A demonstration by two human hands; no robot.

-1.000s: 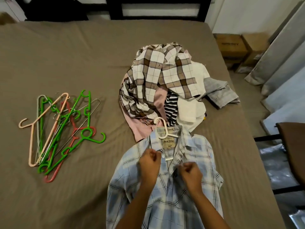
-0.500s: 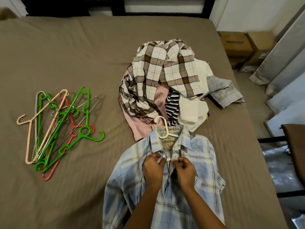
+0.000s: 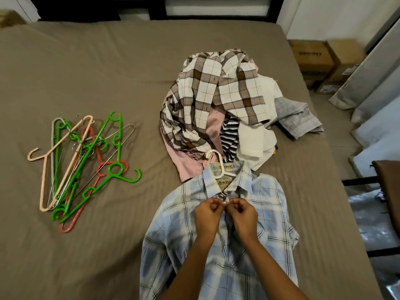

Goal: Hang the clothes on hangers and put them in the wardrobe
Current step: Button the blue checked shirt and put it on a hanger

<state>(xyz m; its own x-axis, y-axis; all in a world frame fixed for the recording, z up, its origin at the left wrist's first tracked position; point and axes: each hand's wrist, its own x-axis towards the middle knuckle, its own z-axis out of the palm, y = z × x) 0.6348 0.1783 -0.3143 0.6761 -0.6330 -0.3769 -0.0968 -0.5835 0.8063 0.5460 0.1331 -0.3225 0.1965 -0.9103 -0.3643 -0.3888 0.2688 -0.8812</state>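
Shirt (image 3: 184, 234) — blue-and-white plaid. Lies flat and front-up on brown bed (image 3: 108, 72), collar toward far end, lower part running out of bottom of view. White hanger (image 3: 218, 163) inside it, hook out through collar and resting against near edge of clothes pile (image 3: 216, 100).

Left hand (image 3: 208, 215): fingers curled tight, thumb and fingertips pinching one front edge of shirt just below collar. Right hand (image 3: 243, 215): same curl, pinching opposite front edge. Both hands close together at the opening, fingertips touching or very nearly so. Cannot tell whether a button sits between the fingertips: too small, and covered by the fingers.

Clothes pile: heaped mid-bed just beyond collar. Shows brown-and-white check shirt on top, with pink, striped and white pieces under it. Grey garment (image 3: 296, 118) spilling out to right side.

Spare hangers (image 3: 86, 165): loose overlapping heap on left of bed, well apart from shirt and pile — green, peach and red plastic, plus thin wire ones.

Cardboard boxes (image 3: 320, 59): on floor beside far right corner of bed
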